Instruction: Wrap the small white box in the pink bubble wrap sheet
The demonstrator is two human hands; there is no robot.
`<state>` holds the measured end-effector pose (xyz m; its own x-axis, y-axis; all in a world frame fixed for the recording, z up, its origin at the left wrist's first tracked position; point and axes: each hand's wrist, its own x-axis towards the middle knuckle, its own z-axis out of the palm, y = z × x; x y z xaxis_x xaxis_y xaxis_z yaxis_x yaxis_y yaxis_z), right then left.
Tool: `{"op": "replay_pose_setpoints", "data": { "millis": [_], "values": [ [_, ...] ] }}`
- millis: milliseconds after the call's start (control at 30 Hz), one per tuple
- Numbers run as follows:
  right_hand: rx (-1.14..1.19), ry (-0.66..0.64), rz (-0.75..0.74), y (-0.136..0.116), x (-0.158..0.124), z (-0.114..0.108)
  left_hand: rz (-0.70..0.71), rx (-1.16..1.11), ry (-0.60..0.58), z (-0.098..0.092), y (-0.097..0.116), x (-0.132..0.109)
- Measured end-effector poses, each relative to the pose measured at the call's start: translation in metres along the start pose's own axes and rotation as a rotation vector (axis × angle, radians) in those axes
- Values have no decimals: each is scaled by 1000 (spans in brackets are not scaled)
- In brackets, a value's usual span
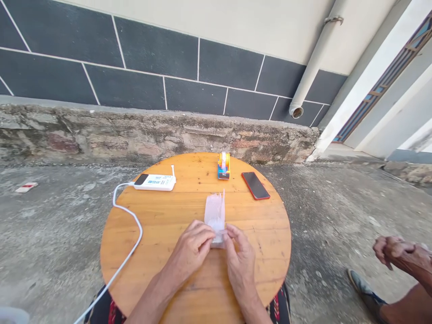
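Note:
A whitish, translucent sheet of thin wrapping [215, 209] stands up from a small pale bundle on the round wooden table [151, 270]. My left hand [194, 243] is closed at the bundle's left side, thumb and fingers together on the wrapping. On the right side, my right hand [240, 252] pinches a bit of the same thin wrapping between thumb and forefinger. What lies inside the bundle is partly hidden by the fingers and the film.
A tape dispenser [223, 166] stands at the table's far edge. A phone [255, 185] lies to its right. At left is a white device [155, 182] with a white cable [137, 220]. Another person's hands [401, 252] show at far right.

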<state>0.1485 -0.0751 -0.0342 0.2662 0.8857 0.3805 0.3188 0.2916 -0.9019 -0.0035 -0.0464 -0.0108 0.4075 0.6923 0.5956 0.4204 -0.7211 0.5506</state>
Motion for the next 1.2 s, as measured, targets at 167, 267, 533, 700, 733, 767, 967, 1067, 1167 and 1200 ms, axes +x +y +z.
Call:
{"op": "replay_pose_setpoints", "data": {
  "millis": [167, 267, 533, 700, 733, 767, 967, 1067, 1167, 1200],
  "values": [
    [279, 12, 179, -1, 2, 7, 6, 4, -27, 0, -2, 2],
    [92, -20, 78, 1, 2, 9, -1, -3, -38, 0, -2, 1],
    [-461, -106, -447, -7, -2, -2, -206, -38, -11, 1, 4, -3],
    [-565, -139, -567, -12, -2, -3, -258, -49, -55, -4, 6, -4],
    [-568, -141, -553, -12, -2, -3, -276, -54, -51, -4, 5, -4],
    [-566, -141, -530, -12, -1, -3, -290, -62, -45, -4, 5, -3],
    [-436, -152, -340, -10, 3, -3, -264, -42, -58, -3, 5, 2],
    [-416, -173, -316, -9, 5, -3, -232, -42, -69, -3, 6, 4],
    [-452, -169, -333, -7, 5, -1, -227, -72, -83, -5, 8, 5],
    [-464, -166, -338, -6, 5, -1, -228, -80, -84, -6, 8, 6]
  ]
}}
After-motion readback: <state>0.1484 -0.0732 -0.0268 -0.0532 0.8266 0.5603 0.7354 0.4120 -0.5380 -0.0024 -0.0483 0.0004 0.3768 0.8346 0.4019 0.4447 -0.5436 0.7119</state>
